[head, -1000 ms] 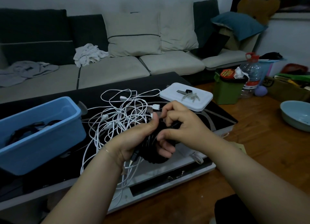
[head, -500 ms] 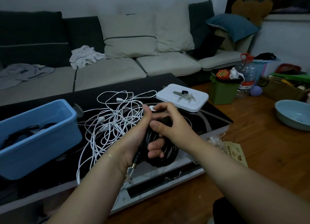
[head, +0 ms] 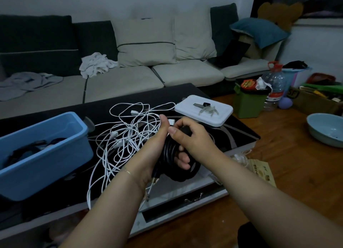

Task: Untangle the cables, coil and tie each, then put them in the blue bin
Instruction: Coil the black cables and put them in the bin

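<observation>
A coiled black cable (head: 171, 154) is held above the front of the dark coffee table (head: 239, 132). My left hand (head: 157, 151) grips the coil from the left, fingers wrapped through it. My right hand (head: 193, 136) pinches the cable at the top of the coil. A tangle of white cables (head: 126, 134) lies on the table behind my hands. The blue bin (head: 42, 153) stands at the table's left with dark cables inside.
A white lid (head: 204, 112) with a few small items lies at the table's back right. A green bin (head: 248, 102), a water bottle (head: 274, 88) and a pale bowl (head: 326, 128) stand on the wooden floor to the right. A sofa (head: 130, 78) runs behind the table.
Both hands with the black coil shifted slightly; my right hand's grip moved up to the top of the coil and my left thumb straightened upward.
</observation>
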Motion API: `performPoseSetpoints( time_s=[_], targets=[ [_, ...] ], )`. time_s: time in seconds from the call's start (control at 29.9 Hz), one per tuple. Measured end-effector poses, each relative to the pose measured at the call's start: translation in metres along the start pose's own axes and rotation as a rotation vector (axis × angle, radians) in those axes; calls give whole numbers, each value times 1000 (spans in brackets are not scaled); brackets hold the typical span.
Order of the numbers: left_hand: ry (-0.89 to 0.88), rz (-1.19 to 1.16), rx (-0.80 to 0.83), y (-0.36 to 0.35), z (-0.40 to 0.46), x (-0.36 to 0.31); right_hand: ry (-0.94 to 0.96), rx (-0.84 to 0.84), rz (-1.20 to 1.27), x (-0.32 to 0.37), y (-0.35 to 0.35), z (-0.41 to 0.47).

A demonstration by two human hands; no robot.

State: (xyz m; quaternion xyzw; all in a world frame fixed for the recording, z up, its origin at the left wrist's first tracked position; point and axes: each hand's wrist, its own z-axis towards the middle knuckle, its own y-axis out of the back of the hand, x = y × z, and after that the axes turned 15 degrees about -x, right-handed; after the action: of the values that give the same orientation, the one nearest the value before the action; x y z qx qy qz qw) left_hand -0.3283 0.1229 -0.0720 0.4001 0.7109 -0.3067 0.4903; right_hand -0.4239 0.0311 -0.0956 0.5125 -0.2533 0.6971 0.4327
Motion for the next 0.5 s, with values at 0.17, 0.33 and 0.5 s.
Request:
performPoseSetpoints(
  time_s=[0.17,0.33,0.5],
  targets=[
    [-201,166,-98,10,3,-5,-32,-150,60,-12,-3,9],
    [-452,343,-135,15,6,-2,-12,-355,55,-19,-12,11],
    [-499,345,-254,16,17,-6,-102,-479,261,-21,-24,18]
  ],
)
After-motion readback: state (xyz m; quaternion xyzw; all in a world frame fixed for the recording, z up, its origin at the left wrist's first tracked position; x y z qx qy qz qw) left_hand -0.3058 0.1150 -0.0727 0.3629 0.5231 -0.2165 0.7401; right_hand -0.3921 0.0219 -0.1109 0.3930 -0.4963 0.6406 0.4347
